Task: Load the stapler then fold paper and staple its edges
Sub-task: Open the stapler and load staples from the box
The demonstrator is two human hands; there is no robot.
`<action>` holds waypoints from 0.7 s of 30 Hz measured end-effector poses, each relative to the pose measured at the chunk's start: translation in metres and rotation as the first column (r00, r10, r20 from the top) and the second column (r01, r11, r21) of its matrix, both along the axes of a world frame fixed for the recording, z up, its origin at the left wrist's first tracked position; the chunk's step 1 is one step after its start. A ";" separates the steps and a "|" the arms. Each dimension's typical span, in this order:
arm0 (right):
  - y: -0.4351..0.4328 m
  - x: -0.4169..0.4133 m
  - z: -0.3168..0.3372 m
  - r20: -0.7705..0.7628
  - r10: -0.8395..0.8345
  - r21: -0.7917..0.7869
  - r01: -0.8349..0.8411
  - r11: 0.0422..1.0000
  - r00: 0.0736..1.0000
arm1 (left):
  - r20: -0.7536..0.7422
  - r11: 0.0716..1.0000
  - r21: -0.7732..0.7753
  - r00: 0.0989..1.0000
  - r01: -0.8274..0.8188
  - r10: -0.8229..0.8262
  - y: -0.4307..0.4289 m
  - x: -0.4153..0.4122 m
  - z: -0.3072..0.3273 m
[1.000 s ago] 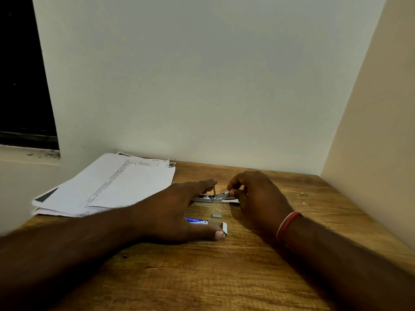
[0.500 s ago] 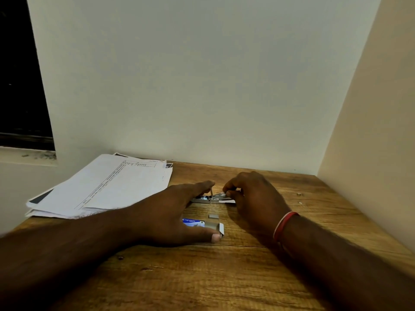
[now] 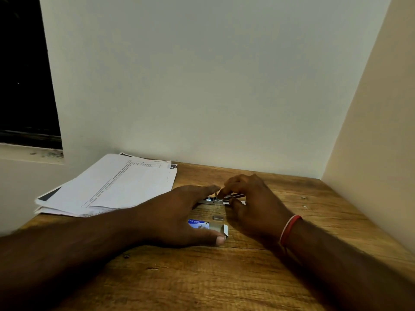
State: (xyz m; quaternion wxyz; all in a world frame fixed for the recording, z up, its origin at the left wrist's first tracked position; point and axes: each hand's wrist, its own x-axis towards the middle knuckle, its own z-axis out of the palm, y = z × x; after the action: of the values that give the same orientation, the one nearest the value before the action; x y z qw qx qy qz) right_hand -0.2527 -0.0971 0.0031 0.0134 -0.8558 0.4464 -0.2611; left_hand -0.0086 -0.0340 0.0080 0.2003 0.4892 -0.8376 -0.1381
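Note:
A small metal stapler [image 3: 213,200] lies opened on the wooden desk [image 3: 202,277], between my hands. My left hand [image 3: 177,214] lies flat with straight fingers, its index fingertip at the stapler's left end and its thumb on the desk. My right hand [image 3: 253,205] has curled fingers that pinch the stapler's thin upper metal part from the right. A short loose strip of staples [image 3: 218,217] lies just in front of the stapler. A blue and white staple box [image 3: 198,223], end flap open, shows under my left palm. A stack of printed paper [image 3: 112,187] sits at the back left.
Walls close off the desk at the back and on the right [image 3: 370,176]. A dark window with a sill [image 3: 29,151] is at the far left. Two tiny bits [image 3: 303,197] lie on the wood at the right. Bare wood stretches toward the front edge.
My right fingertips have crept slightly left along the stapler, closer to my left index finger. My left hand, the box and the paper stay where they were.

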 end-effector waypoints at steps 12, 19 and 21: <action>-0.003 -0.002 0.001 0.017 -0.022 0.050 0.021 0.999 1.000 | 0.060 1.000 0.002 0.998 -0.018 0.018 0.004 -0.002 0.002; -0.008 -0.019 0.007 0.019 -0.094 0.017 0.094 0.995 0.995 | 0.110 0.997 0.051 0.993 -0.057 0.051 0.007 -0.004 0.005; -0.009 -0.021 0.009 0.032 -0.099 0.038 0.098 0.995 0.995 | 0.115 0.997 0.055 0.992 -0.060 0.053 0.008 -0.004 0.006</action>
State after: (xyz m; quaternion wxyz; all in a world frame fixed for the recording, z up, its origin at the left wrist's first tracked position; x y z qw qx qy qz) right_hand -0.2737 -0.1056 0.0119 0.0236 -0.8279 0.4923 -0.2677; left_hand -0.0127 -0.0261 0.0142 0.1418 0.5253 -0.8291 -0.1287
